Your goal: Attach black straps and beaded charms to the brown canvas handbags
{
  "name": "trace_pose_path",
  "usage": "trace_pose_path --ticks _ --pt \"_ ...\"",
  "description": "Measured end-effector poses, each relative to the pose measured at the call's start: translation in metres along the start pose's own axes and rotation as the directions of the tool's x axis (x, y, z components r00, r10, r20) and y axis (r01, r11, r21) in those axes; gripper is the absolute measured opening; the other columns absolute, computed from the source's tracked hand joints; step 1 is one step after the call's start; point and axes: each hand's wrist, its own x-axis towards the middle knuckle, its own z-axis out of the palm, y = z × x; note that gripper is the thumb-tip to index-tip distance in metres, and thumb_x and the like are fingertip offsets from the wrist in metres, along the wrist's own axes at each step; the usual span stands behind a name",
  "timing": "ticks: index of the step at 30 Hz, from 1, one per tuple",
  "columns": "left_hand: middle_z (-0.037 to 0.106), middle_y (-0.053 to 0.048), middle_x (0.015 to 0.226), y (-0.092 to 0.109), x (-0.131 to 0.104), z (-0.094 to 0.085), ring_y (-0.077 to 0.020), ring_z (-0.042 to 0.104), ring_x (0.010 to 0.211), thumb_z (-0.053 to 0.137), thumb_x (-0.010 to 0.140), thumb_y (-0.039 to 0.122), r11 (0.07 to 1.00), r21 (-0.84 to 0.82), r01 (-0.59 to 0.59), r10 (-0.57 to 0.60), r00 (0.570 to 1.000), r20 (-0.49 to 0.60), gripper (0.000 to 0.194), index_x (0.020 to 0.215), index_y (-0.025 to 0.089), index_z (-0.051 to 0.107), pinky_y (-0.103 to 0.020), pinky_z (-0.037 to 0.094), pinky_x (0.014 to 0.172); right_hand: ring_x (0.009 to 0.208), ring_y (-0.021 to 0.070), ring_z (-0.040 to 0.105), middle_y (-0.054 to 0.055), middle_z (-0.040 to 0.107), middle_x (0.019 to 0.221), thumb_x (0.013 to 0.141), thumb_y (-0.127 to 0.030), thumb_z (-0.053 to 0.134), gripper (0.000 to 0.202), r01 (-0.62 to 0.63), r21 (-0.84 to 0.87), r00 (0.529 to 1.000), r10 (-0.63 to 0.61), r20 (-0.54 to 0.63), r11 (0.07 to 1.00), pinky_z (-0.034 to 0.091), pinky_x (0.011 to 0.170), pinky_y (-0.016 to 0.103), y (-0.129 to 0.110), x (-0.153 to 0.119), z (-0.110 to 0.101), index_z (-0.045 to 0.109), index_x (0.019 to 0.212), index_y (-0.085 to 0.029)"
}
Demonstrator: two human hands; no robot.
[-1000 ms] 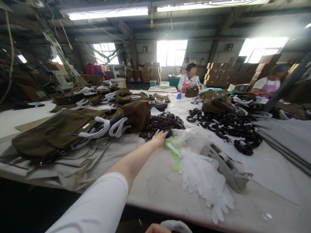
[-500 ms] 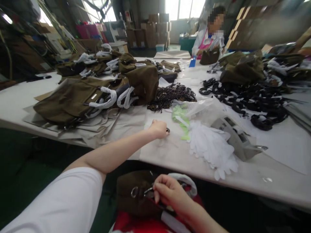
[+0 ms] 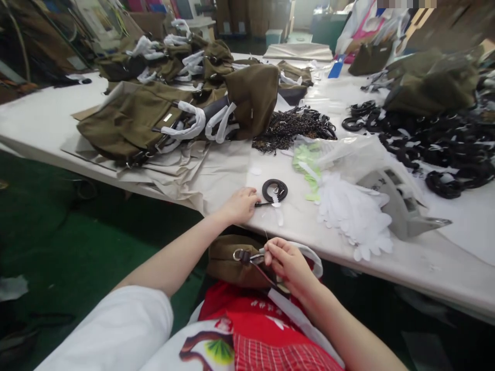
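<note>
My left hand (image 3: 240, 206) lies at the table's front edge, its fingers closed on the loose end of a coiled black strap (image 3: 284, 193). The coil rests flat on the table, with a white paper piece on it. In my lap is an olive-brown bag (image 3: 228, 257) with a metal ring and a zipper at its top. My right hand (image 3: 285, 260) is pinched at the bag's zipper end; a thin strand sticks up by its fingertips, but what they grip is too small to tell. A white-wrapped handle (image 3: 312, 257) arches behind that hand.
Olive bags (image 3: 127, 121) lie on the left of the table (image 3: 228, 165). Further back are patterned cords (image 3: 297, 126). To the right are white paper pieces (image 3: 348, 214), a grey dispenser (image 3: 402, 206) and black coiled straps (image 3: 444, 180). A person stands across the table.
The view has tilted down and shifted left. My left hand has drawn back toward the table's edge, and the coiled strap now shows beside it. My right hand stays pinched at the bag.
</note>
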Motion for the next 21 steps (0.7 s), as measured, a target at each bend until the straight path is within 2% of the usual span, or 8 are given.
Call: trace_pose_path --ticks 3,5,7,10,16,21 --pt "0.063 -0.011 0.116 0.002 0.001 -0.003 -0.027 0.053 0.116 0.059 0.079 0.019 0.999 -0.024 0.039 -0.038 0.999 0.036 0.013 0.085 0.019 0.07 -0.04 0.038 0.106 0.031 -0.0009 0.025 -0.003 0.063 0.057 0.075 -0.043 0.072 0.032 0.022 -0.012 0.999 -0.022 -0.044 1.0 0.009 0.032 0.015 -0.002 0.002 0.003 0.057 0.08 -0.014" --pt "0.068 -0.009 0.094 0.004 -0.004 -0.003 -0.0239 0.061 0.097 0.057 0.082 0.022 0.996 -0.072 0.061 -0.055 0.996 0.075 0.013 0.079 0.018 0.068 -0.036 0.046 0.093 0.031 -0.0012 0.024 -0.003 0.063 0.057 0.074 -0.042 0.072 0.032 0.023 -0.013 0.997 -0.024 -0.076 1.0 0.009 0.032 0.015 -0.004 0.006 0.005 0.058 0.08 -0.014" --pt "0.069 -0.006 0.08 0.007 -0.014 -0.001 -0.0203 0.064 0.079 0.057 0.082 0.023 0.987 -0.133 0.087 -0.071 0.99 0.119 0.012 0.079 0.018 0.067 -0.03 0.049 0.078 0.031 -0.0013 0.024 -0.003 0.063 0.057 0.072 -0.041 0.072 0.031 0.006 -0.017 0.996 -0.007 -0.093 1.0 0.008 0.032 0.015 -0.005 0.011 0.005 0.059 0.08 -0.014" --pt "0.071 -0.004 0.08 0.013 -0.032 0.005 -0.0163 0.064 0.072 0.057 0.08 0.021 0.964 -0.238 0.118 -0.079 0.983 0.168 0.013 0.087 0.017 0.067 -0.023 0.048 0.067 0.03 -0.0009 0.025 -0.004 0.062 0.056 0.068 -0.039 0.072 0.03 -0.044 -0.037 0.995 0.041 -0.09 0.998 0.009 0.031 0.014 -0.006 0.019 0.005 0.06 0.078 -0.014" --pt "0.073 -0.004 0.081 0.018 -0.055 0.008 -0.0153 0.066 0.07 0.052 0.08 0.02 0.897 -0.41 0.166 -0.097 0.978 0.184 0.027 0.101 0.014 0.067 -0.022 0.049 0.064 0.028 -0.0011 0.023 -0.003 0.063 0.055 0.067 -0.036 0.07 0.026 -0.127 -0.091 0.991 0.122 -0.06 0.988 0.007 0.03 0.015 -0.003 0.03 0.006 0.06 0.075 -0.014" --pt "0.072 -0.003 0.08 0.023 -0.063 0.002 -0.0151 0.064 0.068 0.052 0.079 0.02 0.862 -0.498 0.098 -0.03 0.99 0.141 0.03 0.103 0.016 0.068 -0.023 0.048 0.065 0.028 -0.0012 0.021 -0.003 0.063 0.054 0.067 -0.036 0.069 0.026 -0.132 -0.105 0.991 0.127 -0.049 0.986 0.005 0.031 0.016 0.0 0.035 0.009 0.06 0.076 -0.014"
